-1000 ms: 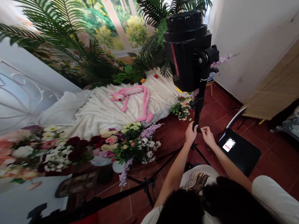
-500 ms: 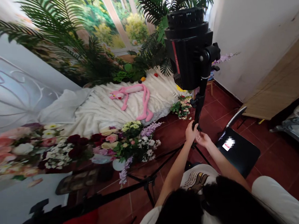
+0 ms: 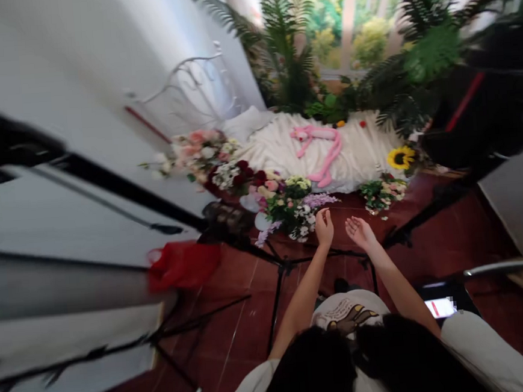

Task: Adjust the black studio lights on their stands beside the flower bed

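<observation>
My left hand (image 3: 324, 228) is raised in front of the flowers, its fingers bent in toward the thumb in a pinch; anything between the fingertips is too small to make out. To its right, my right hand (image 3: 360, 233) is turned palm up with loosely curled fingers apart and nothing visible in it. The hands do not touch each other. Beyond them, a pink plush toy (image 3: 322, 134) lies on a white draped cloth (image 3: 271, 144). A flower bunch (image 3: 289, 203) is nearest my left hand. The black light (image 3: 484, 100) on its stand is at the right, apart from both hands.
Black stand poles (image 3: 129, 191) cross the left side, and tripod legs (image 3: 278, 303) stand close before me. A red bag (image 3: 183, 264) hangs at the left. At the lower right, a lit phone (image 3: 440, 307) lies on a dark chair. A sunflower (image 3: 401, 158) and palm leaves are farther back.
My hands have come away from the light's stand and moved apart. The view has turned left, so the light now shows at the right edge and more of the left stand is visible.
</observation>
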Demonstrator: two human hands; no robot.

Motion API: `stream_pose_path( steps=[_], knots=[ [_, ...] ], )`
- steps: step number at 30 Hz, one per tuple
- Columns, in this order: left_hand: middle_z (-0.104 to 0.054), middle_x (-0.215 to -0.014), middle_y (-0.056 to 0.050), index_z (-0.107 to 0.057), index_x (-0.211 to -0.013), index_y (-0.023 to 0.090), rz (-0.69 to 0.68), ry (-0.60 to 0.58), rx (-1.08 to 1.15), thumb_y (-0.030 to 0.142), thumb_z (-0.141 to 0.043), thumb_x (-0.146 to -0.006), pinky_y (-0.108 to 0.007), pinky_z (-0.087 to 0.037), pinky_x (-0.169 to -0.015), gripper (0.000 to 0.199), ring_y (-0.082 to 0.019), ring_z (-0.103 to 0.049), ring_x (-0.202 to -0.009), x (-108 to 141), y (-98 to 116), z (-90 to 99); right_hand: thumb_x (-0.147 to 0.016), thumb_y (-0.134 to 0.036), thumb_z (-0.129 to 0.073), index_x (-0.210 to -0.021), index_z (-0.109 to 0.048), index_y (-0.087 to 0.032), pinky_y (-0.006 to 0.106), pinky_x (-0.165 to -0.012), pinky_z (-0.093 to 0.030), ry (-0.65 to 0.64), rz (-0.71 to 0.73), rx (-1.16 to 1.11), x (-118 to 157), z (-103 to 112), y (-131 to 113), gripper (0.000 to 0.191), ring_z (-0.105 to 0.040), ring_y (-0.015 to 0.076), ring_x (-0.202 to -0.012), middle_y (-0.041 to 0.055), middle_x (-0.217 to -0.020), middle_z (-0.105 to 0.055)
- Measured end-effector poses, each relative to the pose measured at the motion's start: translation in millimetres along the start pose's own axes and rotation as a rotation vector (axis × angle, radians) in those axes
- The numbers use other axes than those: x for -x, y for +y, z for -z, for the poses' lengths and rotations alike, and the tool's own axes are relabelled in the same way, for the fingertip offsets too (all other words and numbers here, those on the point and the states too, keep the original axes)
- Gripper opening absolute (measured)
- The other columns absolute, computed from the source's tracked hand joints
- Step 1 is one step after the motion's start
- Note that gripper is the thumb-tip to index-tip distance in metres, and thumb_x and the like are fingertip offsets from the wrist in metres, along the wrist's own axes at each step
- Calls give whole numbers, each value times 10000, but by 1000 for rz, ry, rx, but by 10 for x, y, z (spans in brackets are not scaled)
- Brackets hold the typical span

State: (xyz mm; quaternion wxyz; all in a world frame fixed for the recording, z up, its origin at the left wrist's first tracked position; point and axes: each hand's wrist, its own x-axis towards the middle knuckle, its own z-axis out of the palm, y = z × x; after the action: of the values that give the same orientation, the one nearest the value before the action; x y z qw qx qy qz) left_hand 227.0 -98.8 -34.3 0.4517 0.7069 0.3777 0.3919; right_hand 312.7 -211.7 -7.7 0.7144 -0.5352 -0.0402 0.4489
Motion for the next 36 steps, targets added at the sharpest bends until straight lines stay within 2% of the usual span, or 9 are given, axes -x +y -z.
stream_pose_path(
  steps=[7,10,14,18,21,25,28,33,36],
  knots=[
    [-626,-1021,-88,-555,-1043,174,98,369,-95,460,-332,-919,-266,-464,-837,383,-145,-592,-930,-44,-395,1089,-798,-336,-510,-819,-558,-217,320,-676,-550,-180,-82,193,-286,-908,212,130,-678,176,-685,42,-698,-693],
    [-627,-1011,-88,-557,-1038,173,126,489,-142,462,-330,-919,-272,-457,-853,386,-146,-588,-928,23,-490,1409,-782,-361,-532,-841,-550,-210,305,-659,-546,-314,-116,259,-316,-1246,365,163,-674,169,-664,34,-687,-688],
    [-624,-1014,-83,-555,-1027,177,165,605,-167,460,-304,-926,-277,-458,-851,392,-145,-585,-930,114,-568,1706,-777,-411,-531,-837,-542,-209,297,-644,-547,-496,-126,412,-363,-1607,566,211,-678,174,-689,44,-712,-690],
    [-606,-1012,-100,-552,-1026,166,190,741,-208,467,-330,-916,-294,-454,-870,390,-157,-574,-954,164,-535,1940,-810,-376,-510,-854,-548,-209,248,-610,-540,-594,-102,489,-463,-1966,704,177,-673,146,-687,43,-731,-691],
    [-564,-1119,-132,-498,-1145,154,187,879,-233,472,-368,-902,-322,-423,-946,420,-175,-546,-1062,118,-447,2082,-818,-366,-535,-832,-545,-205,203,-535,-516,-702,-17,631,-595,-2365,747,162,-644,111,-606,21,-695,-677],
    [-523,-1265,-125,-410,-1285,184,142,791,-239,469,-360,-907,-344,-393,-1011,476,-188,-503,-1179,-52,-362,2212,-769,-339,-618,-782,-566,-186,161,-407,-437,-869,108,864,-823,-3032,725,162,-549,72,-441,-39,-558,-619],
    [-517,-1298,-131,-430,-1283,171,156,763,-287,489,-355,-902,-368,-373,-1042,502,-217,-474,-1228,-166,-364,2265,-707,-279,-674,-654,-607,-174,183,-417,-449,-1109,28,1118,-979,-3421,642,136,-530,79,-397,-45,-475,-599],
    [-550,-1264,-143,-462,-1263,171,156,769,-348,510,-356,-895,-387,-411,-1006,512,-235,-510,-1196,-203,-387,2296,-545,-228,-759,-595,-642,-163,237,-509,-508,-1261,-77,1236,-1174,-3718,418,143,-597,123,-471,-5,-527,-660],
    [-570,-1238,-129,-482,-1248,186,150,767,-360,517,-354,-893,-378,-424,-993,502,-227,-530,-1174,-194,-383,2305,-502,-201,-763,-672,-651,-161,246,-551,-510,-1466,-105,1357,-1213,-3801,342,207,-614,137,-530,-4,-587,-680]
  ],
)
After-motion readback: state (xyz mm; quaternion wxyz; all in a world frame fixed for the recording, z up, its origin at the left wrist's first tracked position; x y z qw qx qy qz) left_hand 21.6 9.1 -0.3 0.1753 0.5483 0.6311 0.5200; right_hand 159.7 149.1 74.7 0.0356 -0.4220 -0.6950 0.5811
